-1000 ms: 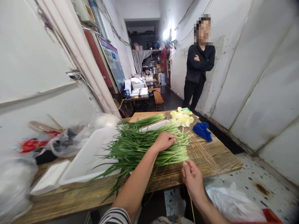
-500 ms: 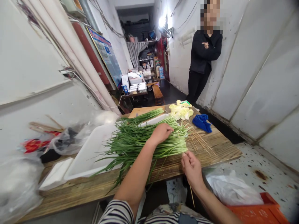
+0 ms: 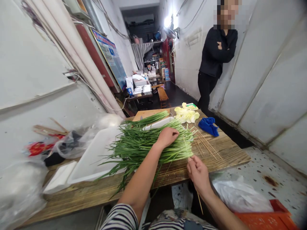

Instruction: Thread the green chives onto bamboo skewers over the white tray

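Note:
A wide spread of garlic chives point(image 3: 139, 143) lies across the table, green leaves to the left and pale stem ends to the right. My left hand point(image 3: 168, 137) rests over the stems, its fingers pinched on chives near the pale ends. Close to the front corner of the stem ends, my right hand point(image 3: 198, 172) is closed around a thin bamboo skewer point(image 3: 200, 203), whose lower end sticks out below the fist. The skewer's upper part is mostly hidden by fingers and stems. Several loose bamboo skewers point(image 3: 207, 145) lie on the wood just right of the chives.
A white tray point(image 3: 83, 171) sits partly under the leaves on the wooden table point(image 3: 236, 155). Cabbage leaves point(image 3: 187, 114) and a blue cloth point(image 3: 208, 126) lie at the back right. Plastic bags point(image 3: 21, 188) crowd the left. An orange crate point(image 3: 268, 220) stands low right. A person point(image 3: 217, 51) leans by the wall.
The view has shifted slightly, so the scene sits a little further right. Both hands keep nearly the same place at the chives and skewer.

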Demonstrator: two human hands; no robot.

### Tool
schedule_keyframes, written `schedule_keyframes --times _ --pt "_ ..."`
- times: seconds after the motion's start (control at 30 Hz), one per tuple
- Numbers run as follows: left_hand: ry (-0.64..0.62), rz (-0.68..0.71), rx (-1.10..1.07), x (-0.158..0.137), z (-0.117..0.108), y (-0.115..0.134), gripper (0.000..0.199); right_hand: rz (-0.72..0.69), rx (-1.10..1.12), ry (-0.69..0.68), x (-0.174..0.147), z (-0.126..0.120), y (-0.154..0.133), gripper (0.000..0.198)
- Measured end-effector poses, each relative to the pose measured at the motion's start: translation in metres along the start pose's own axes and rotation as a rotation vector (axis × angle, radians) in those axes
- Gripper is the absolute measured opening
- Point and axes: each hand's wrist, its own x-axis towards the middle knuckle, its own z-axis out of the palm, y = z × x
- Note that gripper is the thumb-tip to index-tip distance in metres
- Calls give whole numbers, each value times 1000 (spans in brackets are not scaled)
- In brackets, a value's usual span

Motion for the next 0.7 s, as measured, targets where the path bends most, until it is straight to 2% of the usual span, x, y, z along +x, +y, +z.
schedule_keyframes --times 0.13,0.3,0.7 --pt "-23 -15 -102 1 6 -5 19 1 -21 3 1 -1 -2 32" --pt "11 -46 -203 1 10 -3 18 20 -13 11 3 -1 -3 34" --pt "58 -47 -300 0 15 0 19 40 -13 14 3 -2 2 34"
